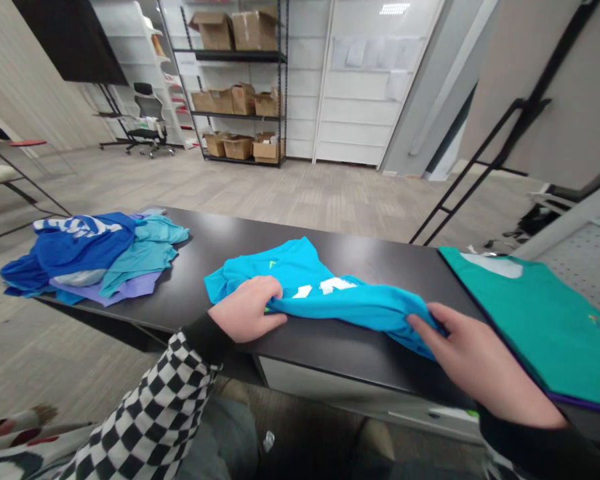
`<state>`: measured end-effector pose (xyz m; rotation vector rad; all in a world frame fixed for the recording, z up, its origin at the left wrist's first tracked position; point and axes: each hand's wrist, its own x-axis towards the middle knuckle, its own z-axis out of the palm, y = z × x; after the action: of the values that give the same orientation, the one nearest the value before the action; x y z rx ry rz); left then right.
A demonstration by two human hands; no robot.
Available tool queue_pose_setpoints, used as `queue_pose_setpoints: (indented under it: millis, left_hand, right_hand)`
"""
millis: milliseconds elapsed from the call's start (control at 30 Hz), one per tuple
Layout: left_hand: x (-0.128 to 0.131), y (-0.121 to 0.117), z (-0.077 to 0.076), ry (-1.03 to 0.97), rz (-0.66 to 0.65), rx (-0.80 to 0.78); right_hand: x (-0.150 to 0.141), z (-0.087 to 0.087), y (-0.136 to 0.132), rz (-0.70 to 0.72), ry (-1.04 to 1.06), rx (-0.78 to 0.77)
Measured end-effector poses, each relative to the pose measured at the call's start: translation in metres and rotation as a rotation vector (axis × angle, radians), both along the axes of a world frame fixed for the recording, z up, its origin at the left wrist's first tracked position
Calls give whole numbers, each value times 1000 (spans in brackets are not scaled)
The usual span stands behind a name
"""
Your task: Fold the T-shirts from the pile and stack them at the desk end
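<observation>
A bright cyan T-shirt (310, 283) with white lettering lies bunched on the black table (220, 260) in front of me. My left hand (247, 310) is closed on the shirt's near left edge, fingers curled over the cloth. My right hand (475, 363) grips the shirt's right end, fingertips tucked under the fabric near the table's front edge.
A heap of blue, teal and lilac shirts (90, 257) sits at the table's left end. A flat green shirt (545, 320) lies on the right over a purple layer. Shelving with cardboard boxes (240, 87) and an office chair (147, 120) stand far behind.
</observation>
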<state>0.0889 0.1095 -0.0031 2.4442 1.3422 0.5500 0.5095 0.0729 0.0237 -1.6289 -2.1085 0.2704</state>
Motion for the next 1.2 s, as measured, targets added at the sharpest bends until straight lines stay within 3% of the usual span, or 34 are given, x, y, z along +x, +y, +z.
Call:
queue_pose_setpoints:
  millis: [100, 167, 233, 300, 400, 500, 600, 667, 767, 833, 900, 967, 1100, 1200]
  left_hand:
    - [-4, -9, 13, -21, -26, -88]
    - [-5, -11, 18, -13, 130, -43]
    - [-1, -11, 17, 73, 309, 30]
    - [7, -15, 14, 199, 346, 36]
    - [25, -31, 16, 308, 148, -39]
    - [39, -52, 27, 326, 50, -109]
    - [37, -59, 34, 340, 209, -230]
    - [27, -53, 33, 350, 348, -285]
    - [7, -38, 22, 342, 484, -209]
    - [0, -28, 11, 328, 509, -76]
    - [4, -21, 0, 301, 462, 42]
    - [18, -17, -10, 236, 341, 102]
    - [52, -14, -21, 56, 60, 72]
    - [54, -9, -23, 4, 1, 9]
  right_hand:
    - [-30, 28, -36, 360, 20, -446]
    - [-46, 42, -54, 483, 95, -593]
    - [-53, 47, -59, 483, 154, -530]
    - [-56, 43, -51, 405, 180, -346]
    - [-63, 21, -22, 278, 176, -49]
    - [-71, -12, 6, 342, 65, 138]
    - [-73, -36, 17, 433, -88, 96]
    - [-71, -39, 11, 389, -134, 18]
    - [-71, -19, -12, 319, -118, -102]
    - [-76, -1, -29, 382, -80, -233]
    - [-86, 12, -40, 465, -36, -333]
    - [-96, 14, -42, 469, 11, -301]
    - [-112, -16, -23, 414, 56, -21]
    - [-109, -43, -4, 407, -14, 46]
